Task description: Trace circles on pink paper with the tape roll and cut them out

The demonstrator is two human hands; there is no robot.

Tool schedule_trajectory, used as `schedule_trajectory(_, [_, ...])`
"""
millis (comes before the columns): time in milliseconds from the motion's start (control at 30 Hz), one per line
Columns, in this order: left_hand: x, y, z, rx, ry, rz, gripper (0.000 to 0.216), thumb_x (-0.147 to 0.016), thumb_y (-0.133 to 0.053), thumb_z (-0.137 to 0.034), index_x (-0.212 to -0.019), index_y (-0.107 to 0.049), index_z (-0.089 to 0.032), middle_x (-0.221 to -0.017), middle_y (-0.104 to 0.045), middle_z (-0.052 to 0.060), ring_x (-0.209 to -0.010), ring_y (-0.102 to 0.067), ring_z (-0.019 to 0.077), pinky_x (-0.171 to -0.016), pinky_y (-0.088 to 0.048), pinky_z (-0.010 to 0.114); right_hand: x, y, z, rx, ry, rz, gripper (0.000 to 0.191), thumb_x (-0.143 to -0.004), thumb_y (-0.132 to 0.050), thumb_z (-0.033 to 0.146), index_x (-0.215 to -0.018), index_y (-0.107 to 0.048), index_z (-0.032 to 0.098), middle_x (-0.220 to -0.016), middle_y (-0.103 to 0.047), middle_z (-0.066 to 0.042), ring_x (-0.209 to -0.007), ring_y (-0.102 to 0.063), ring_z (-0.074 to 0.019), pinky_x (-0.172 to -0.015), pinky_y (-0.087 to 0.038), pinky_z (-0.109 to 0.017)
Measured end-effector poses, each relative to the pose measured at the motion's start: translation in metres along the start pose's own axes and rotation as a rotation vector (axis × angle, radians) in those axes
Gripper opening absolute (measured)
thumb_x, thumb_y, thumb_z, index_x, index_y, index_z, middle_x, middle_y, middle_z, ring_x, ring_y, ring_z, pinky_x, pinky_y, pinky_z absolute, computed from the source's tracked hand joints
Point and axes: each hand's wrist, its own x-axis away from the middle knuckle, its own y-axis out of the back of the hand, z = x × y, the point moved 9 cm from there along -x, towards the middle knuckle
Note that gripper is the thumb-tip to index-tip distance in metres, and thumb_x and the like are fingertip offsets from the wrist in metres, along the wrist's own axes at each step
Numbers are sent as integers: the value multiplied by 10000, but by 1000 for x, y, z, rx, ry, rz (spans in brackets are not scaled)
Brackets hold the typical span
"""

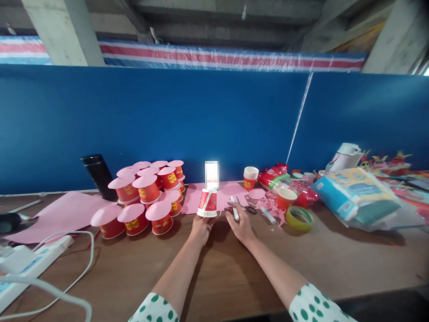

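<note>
My left hand (201,227) is closed on a red paper cup (208,201), its white-banded wide rim facing down, over the front of a pink paper sheet (192,199). To its right, my right hand (243,223) has thumb and fingers around a slim white tube (234,208) that looks like a glue stick; the grip is partly hidden. Just beyond that hand lie dark-handled scissors (250,209) and a pink paper disc (257,193). A second white tube (268,215) rests among pink paper scraps (276,206).
Several red cups topped with pink discs (145,192) are stacked at left, near a black bottle (99,176) and a power strip (36,264). On the right are nested cups (250,178), a single cup (286,198), a tape roll (299,219) and a blue-white package (357,197).
</note>
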Motion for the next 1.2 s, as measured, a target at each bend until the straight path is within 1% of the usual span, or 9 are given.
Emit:
schedule_trajectory(100, [1, -2, 5, 73, 65, 17, 291, -522, -745, -105, -766, -591, -145, -690, -637, 18, -657, -626, 132, -652, -526, 254, 1, -3, 9, 16, 4, 44, 312, -801, -547, 306, -1092, -541, 195, -950, -671, -70, -885, -642, -201, -654, -536, -277])
schedule_trajectory(233, [2, -5, 9, 128, 111, 41, 302, -514, -757, -85, -761, -594, -144, -699, -646, 13, -660, -629, 128, -671, -527, 252, 2, -5, 9, 29, -8, 71, 338, -790, -563, 312, -1104, -528, 192, -964, -658, -77, -880, -636, -201, -627, -526, -269])
schedule_trajectory(467, [10, -17, 8, 92, 125, 155, 414, -468, -810, -155, -836, -625, -114, -795, -683, 72, -752, -655, 201, -758, -515, 332, 4, -15, 5, 41, -13, 184, 479, -762, -601, 334, -1211, -479, 219, -1084, -619, -91, -979, -594, -232, -631, -522, -287])
schedule_trajectory(567, [12, -19, 9, 61, 122, 181, 442, -464, -822, -183, -854, -629, -102, -793, -686, 84, -745, -658, 211, -751, -513, 344, 3, -18, 6, 29, 5, 210, 557, -746, -626, 352, -1255, -450, 210, -1115, -613, -92, -1008, -581, -242, -734, -519, -330])
schedule_trajectory(667, [14, -21, 10, 58, 116, 203, 446, -469, -828, -217, -852, -631, -97, -794, -689, 95, -754, -659, 224, -746, -516, 353, 2, -17, 7, 21, 45, 198, 589, -722, -656, 357, -1256, -468, 196, -1140, -609, -99, -1038, -568, -255, -867, -470, -385])
schedule_trajectory(767, [16, -24, 11, 37, 116, 249, 467, -484, -826, -265, -874, -636, -94, -843, -691, 114, -804, -655, 243, -765, -512, 365, 2, -18, 5, 16, 60, 190, 562, -726, -650, 361, -1239, -494, 193, -1145, -611, -97, -1058, -556, -262, -895, -449, -399])
schedule_trajectory(833, [17, -26, 11, 19, 116, 274, 472, -495, -821, -279, -888, -639, -92, -857, -690, 119, -808, -654, 241, -768, -509, 362, 2, -19, 1, 8, 50, 198, 561, -726, -649, 378, -1232, -500, 189, -1137, -616, -95, -1036, -565, -258, -881, -454, -390])
schedule_trajectory(1000, [16, -24, 13, -35, 109, 250, 455, -477, -823, -281, -851, -645, -92, -793, -689, 101, -732, -650, 210, -728, -508, 339, 3, -24, -4, -66, 17, 260, 560, -724, -641, 431, -1216, -502, 203, -1054, -651, -57, -892, -607, -222, -790, -489, -343])
schedule_trajectory(1200, [14, -23, 15, -96, 85, 236, 376, -457, -820, -239, -771, -663, -104, -722, -685, 62, -630, -618, 161, -655, -489, 286, 4, -29, 4, -86, 23, 324, 551, -712, -653, 427, -1188, -494, 199, -1062, -643, -59, -916, -603, -229, -808, -477, -345])
